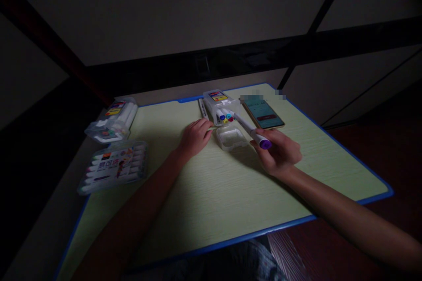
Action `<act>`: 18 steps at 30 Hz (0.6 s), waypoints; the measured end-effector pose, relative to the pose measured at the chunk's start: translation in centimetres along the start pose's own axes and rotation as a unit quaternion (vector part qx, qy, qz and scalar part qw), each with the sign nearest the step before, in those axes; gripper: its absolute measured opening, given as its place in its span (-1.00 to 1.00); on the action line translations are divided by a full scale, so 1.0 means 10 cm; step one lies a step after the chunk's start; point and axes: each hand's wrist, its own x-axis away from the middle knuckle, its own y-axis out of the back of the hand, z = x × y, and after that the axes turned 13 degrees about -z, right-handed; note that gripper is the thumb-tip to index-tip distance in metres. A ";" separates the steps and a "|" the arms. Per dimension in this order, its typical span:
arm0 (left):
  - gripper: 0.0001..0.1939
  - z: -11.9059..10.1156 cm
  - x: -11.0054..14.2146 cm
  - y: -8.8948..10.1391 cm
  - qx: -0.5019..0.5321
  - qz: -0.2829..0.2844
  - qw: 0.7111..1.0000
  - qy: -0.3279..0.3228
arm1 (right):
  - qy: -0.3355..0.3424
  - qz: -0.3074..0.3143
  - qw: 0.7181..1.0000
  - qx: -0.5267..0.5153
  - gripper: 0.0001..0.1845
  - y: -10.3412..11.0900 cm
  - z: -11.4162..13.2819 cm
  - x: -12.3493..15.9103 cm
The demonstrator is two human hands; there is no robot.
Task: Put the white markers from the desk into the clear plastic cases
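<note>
My right hand (280, 149) pinches a white marker (245, 126) with a purple end. The marker slants away from me, its far end at the mouth of a clear plastic marker box (217, 99). Several markers with blue, yellow, red and light-blue ends show inside that box. Its clear lid (231, 137) is folded down onto the table, between my hands. My left hand (196, 136) is closed beside the lid, fingers curled; a small pale-green bit shows at its fingertips, too small to name. Just beyond it lies another white marker (203, 109), along the box's left side.
A phone (263, 112) with a lit screen lies at the back right. On the left are a second clear marker box (114, 118) and a flat clear case of white markers (115, 164). The pale table (211, 202) has a blue edge; a wall stands behind.
</note>
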 end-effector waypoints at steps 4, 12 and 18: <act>-0.89 0.01 0.00 0.00 0.000 0.002 1.000 0.002 | -0.014 -0.004 1.000 -0.003 -0.57 -0.01 0.00 0.00; -0.88 0.01 0.01 -0.02 -0.006 -0.004 1.000 -0.009 | -0.026 -0.004 0.999 -0.033 -0.52 -0.04 -0.01 -0.01; -0.89 0.01 0.01 -0.03 -0.010 -0.003 1.000 -0.013 | -0.041 -0.008 0.999 -0.012 -0.62 -0.05 0.00 -0.01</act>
